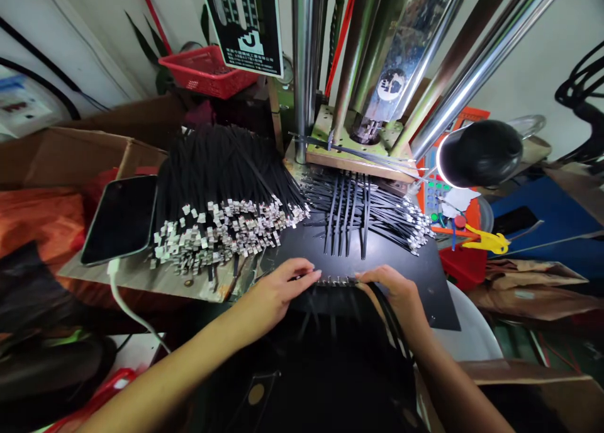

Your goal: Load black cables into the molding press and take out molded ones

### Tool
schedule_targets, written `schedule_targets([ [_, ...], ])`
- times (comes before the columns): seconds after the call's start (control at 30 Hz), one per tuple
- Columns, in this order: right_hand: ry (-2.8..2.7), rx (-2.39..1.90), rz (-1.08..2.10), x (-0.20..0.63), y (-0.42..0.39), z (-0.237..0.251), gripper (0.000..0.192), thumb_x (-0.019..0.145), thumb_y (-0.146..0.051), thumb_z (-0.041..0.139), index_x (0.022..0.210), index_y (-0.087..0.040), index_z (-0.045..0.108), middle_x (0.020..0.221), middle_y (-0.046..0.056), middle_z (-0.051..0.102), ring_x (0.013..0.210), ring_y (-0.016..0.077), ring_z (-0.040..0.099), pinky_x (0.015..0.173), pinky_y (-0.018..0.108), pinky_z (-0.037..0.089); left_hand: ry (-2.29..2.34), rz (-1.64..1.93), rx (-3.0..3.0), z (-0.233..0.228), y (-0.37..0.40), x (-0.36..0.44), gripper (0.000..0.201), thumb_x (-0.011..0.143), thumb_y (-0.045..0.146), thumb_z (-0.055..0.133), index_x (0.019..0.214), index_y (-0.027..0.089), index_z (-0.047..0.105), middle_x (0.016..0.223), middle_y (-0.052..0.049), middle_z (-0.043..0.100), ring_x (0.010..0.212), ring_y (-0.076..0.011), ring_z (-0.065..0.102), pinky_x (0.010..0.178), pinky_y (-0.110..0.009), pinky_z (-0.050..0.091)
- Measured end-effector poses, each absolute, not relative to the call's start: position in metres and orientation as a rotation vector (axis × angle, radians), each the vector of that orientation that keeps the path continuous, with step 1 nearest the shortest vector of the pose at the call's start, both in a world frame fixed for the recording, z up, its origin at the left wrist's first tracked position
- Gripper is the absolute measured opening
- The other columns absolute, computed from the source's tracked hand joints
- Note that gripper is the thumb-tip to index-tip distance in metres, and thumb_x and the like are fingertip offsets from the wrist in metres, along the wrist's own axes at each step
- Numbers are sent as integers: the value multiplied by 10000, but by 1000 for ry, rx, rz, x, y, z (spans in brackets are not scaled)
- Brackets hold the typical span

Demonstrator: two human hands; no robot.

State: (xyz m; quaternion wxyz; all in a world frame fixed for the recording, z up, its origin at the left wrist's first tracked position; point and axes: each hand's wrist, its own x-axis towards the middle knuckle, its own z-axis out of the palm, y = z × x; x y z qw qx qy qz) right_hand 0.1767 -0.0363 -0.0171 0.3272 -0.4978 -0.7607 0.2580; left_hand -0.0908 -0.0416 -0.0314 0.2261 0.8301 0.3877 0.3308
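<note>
Both hands meet at the near edge of the black work plate (pixel 419 275), and everything else can be placed from that plate. The left hand (pixel 276 291) lies palm down at the plate's near-left corner, fingers together and stretched flat toward the middle; the right hand (pixel 394 291) mirrors it from the near-right, fingers curled down. Between their fingertips sits a short row of cable ends (pixel 336 281), small metal terminals lined up side by side along the plate's near edge, with their black cords dropping off the edge toward the person's lap. The 2 hands seem to press in from either side so the terminals stay level and close-packed; whether any finger actually pinches a terminal I cannot tell. The terminals look like dull silver tips, the cords thin, matte and black. Farther back on the plate, a fan of black cables (pixel 358 216) lies crossed under the press (pixel 372 106), whose steel columns rise from the plate's far side. Left of the plate, a big heap of finished cables (pixel 221 206) rests with its metal ends facing the person, within easy reach. Beyond that heap lies a phone (pixel 120 219) on its charging lead. Right of the plate a black lamp (pixel 479 153) leans in.
</note>
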Motion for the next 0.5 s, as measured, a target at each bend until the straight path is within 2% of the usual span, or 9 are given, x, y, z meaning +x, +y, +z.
schedule_targets([
  [0.13, -1954, -1213, 691, 173, -37, -24, 119, 871, -175, 616, 785, -214, 689, 802, 27, 705, 731, 167, 607, 641, 268, 520, 1087, 1172, 2022, -33, -42, -97, 252, 926, 81, 536, 995, 238, 721, 996, -34, 647, 1068, -159, 677, 921, -295, 566],
  [0.23, -2022, -1120, 616, 170, -36, -26, 127, 875, -121, 604, 811, -214, 662, 836, 11, 726, 762, 172, 591, 674, 290, 516, 1047, 1209, 2028, -39, -43, -97, 188, 899, 62, 583, 911, 214, 694, 917, -18, 703, 1042, -165, 695, 865, -253, 568],
  [0.4, -2165, -998, 353, 166, -35, -32, 140, 899, -90, 576, 845, -202, 640, 889, 12, 738, 784, 185, 592, 702, 336, 511, 1207, 1033, 2043, -44, -42, -96, 76, 909, 142, 602, 931, 213, 620, 930, 0, 724, 875, -129, 707, 771, -223, 546],
  [0.5, -2208, -970, 350, 173, -34, -31, 180, 919, -73, 533, 853, -191, 651, 869, 26, 736, 785, 181, 605, 713, 337, 532, 1229, 802, 2113, -32, -39, -96, 65, 908, 153, 570, 920, 216, 585, 887, 15, 698, 786, -129, 677, 703, -230, 516],
])
